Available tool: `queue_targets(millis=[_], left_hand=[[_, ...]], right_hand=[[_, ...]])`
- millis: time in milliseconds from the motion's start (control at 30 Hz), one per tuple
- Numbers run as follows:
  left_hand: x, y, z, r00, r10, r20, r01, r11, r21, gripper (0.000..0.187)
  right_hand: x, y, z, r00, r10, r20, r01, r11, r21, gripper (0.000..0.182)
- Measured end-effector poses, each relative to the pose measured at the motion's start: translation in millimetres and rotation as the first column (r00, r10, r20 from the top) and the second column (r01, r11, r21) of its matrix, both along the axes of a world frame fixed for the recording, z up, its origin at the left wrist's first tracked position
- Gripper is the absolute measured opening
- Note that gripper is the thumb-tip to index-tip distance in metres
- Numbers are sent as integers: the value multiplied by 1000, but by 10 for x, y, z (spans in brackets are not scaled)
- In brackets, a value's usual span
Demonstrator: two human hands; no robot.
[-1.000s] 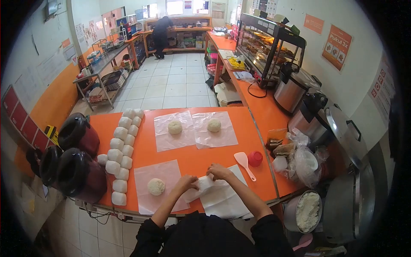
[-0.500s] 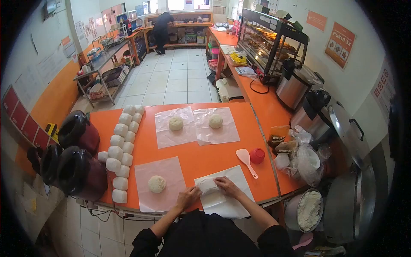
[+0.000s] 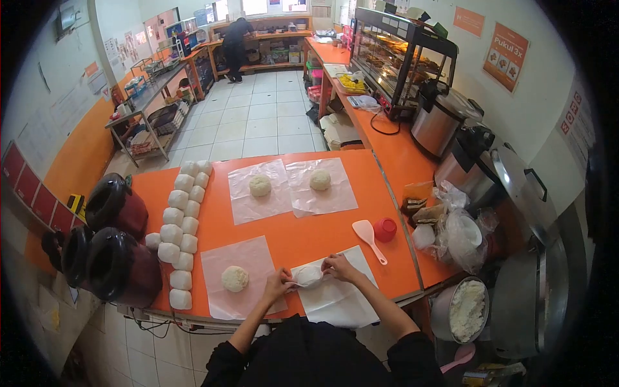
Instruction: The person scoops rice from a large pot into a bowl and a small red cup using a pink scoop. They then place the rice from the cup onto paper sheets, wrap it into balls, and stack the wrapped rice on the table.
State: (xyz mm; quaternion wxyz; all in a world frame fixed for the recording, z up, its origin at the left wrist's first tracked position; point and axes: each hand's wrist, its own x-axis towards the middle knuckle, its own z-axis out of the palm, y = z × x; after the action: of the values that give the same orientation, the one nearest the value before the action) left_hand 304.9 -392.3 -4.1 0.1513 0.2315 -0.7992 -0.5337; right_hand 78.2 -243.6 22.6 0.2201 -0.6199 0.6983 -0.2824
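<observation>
At the front of the orange table, my left hand and my right hand pinch the two ends of a small white paper-wrapped packet. Its contents are covered by the paper. The packet rests on a white paper sheet that spreads toward me. Left of my hands, a rice mound sits on another paper sheet. Farther back, two more rice mounds, a left one and a right one, lie on their own sheets. To the right are a pale rice paddle and a red cup.
Several wrapped white packets form a column on the left, beside dark red rice-warmer pots. A pot of rice stands low at right, near plastic bags. Another person bends at the far counter.
My fingers have moved to the packet's ends, and it looks more tightly rolled. The whole view has shifted slightly.
</observation>
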Motion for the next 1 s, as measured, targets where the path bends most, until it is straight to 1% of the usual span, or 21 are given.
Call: queue_targets(millis=[33,133,233,333,433,500,533,567,600,633,700,733,833,867,900,933,967,1000], left_hand=[[-44,-91,38,999,-20,35,19,999,29,27],[-168,-284,89,965,-139,223,142,990,5,39],[-314,-314,387,936,-129,327,211,951,-228,45],[-367,-242,346,948,-117,296,245,862,-443,42],[-371,-270,-3,988,-136,75,155,876,-458,44],[-283,-175,192,983,-184,17,181,946,-268,31],[-209,-113,345,980,-199,-13,194,966,-168,25],[-154,-65,487,987,-159,-11,159,987,-5,23],[-114,-22,635,993,-119,-3,118,980,158,21],[-80,7,760,997,-83,9,76,946,315,20],[31,-23,943,982,-181,-47,181,864,469,18],[84,-40,1008,971,-224,-82,232,810,539,18],[195,-37,1131,956,-209,-205,291,747,598,21],[187,-20,1090,935,-175,-307,334,720,608,21],[162,32,1017,904,-135,-406,379,694,612,21],[117,80,970,861,-91,-500,425,669,610,21],[59,163,1093,817,-15,-576,455,631,628,21],[17,285,1333,764,63,-642,489,593,640,21]], right_hand=[[6,-52,-21,999,-26,-48,28,998,53,15],[68,-286,85,980,48,-191,20,941,338,24],[99,-398,150,961,-12,-277,121,918,379,33],[89,-405,211,955,13,-296,50,977,205,32],[27,-402,178,958,143,-250,-140,990,29,31],[-25,-373,231,978,207,25,-208,978,26,33],[-36,-374,262,957,237,165,-243,970,18,34],[-24,-374,349,949,227,218,-256,960,114,33],[6,-363,505,940,210,268,-270,940,209,32],[37,-347,674,931,187,313,-284,911,300,30],[140,-267,1145,866,137,480,-272,935,225,25],[179,-236,1294,821,114,559,-261,946,190,23],[225,-173,1372,623,131,771,-271,961,56,16],[266,-183,1302,456,150,877,-236,971,-43,16],[349,-205,1176,272,179,946,-182,974,-132,17],[438,-228,1087,80,216,973,-111,972,-207,17],[556,-239,1132,-85,213,973,-112,969,-222,19],[677,-269,1171,-170,262,950,-93,956,-280,18]])
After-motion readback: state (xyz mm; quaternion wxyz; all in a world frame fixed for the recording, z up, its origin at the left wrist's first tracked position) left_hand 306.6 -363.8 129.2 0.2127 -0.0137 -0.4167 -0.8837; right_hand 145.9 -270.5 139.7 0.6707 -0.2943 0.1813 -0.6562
